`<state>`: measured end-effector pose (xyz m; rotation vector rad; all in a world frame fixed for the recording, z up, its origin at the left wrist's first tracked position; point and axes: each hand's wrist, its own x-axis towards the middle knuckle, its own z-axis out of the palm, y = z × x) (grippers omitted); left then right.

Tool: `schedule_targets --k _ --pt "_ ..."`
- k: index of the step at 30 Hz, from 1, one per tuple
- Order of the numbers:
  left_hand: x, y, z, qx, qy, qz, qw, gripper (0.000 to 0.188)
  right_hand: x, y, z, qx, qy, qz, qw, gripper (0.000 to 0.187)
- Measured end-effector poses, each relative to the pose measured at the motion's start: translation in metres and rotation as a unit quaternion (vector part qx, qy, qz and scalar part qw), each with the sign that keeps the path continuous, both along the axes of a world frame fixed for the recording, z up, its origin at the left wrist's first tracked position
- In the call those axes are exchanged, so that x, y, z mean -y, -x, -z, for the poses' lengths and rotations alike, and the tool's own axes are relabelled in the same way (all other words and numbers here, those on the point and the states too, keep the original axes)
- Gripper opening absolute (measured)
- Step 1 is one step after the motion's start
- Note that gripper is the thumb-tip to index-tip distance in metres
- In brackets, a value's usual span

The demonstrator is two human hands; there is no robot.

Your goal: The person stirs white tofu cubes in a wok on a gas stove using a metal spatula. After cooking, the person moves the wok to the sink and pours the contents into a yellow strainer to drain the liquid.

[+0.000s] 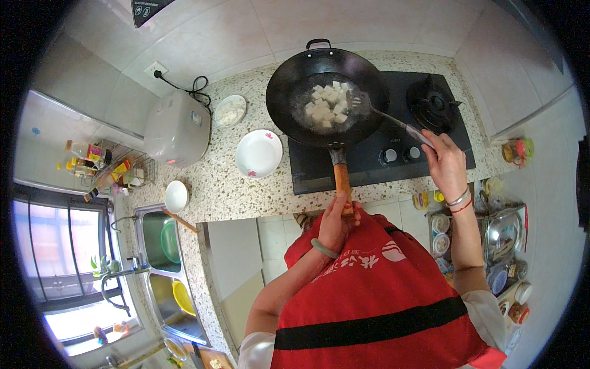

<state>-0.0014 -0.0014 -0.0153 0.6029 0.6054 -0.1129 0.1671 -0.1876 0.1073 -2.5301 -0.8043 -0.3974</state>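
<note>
A black wok (289,80) sits over the left side of the black gas stove (399,184). White tofu cubes (327,106) lie in shallow liquid at its bottom. My left hand (336,220) is closed around the wok's wooden handle (341,175), close to its near end. My right hand (444,161) grips the handle of a slotted spatula (384,115). The spatula's blade is inside the wok, at the right edge of the tofu.
Left of the wok are a white plate (259,154), a dish with white food (230,111) and a rice cooker (177,129). A white bowl (176,196) stands near the double sink (147,246). A bare burner (434,102) is at right. Jars (518,151) stand beyond the stove.
</note>
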Motion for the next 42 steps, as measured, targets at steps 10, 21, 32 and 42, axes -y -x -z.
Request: schedule_targets --k 10,21,32,42 --pt "0.001 -0.001 -0.004 -0.004 0.012 -0.016 1.0 0.03 -0.007 -0.008 0.017 -0.011 -0.069 -0.015 0.997 0.026" --pt "0.0 -0.003 -0.009 -0.006 0.0 -0.015 1.0 0.031 0.007 0.001 0.003 -0.047 -0.06 -0.016 0.997 0.028" --pt "0.001 -0.003 -0.007 -0.005 0.017 -0.025 1.0 0.03 0.012 -0.006 0.005 0.011 -0.028 0.009 1.0 0.026" --pt "0.001 -0.002 -0.009 -0.011 0.004 -0.022 1.0 0.031 0.002 -0.011 0.01 0.025 -0.083 0.013 0.996 0.027"
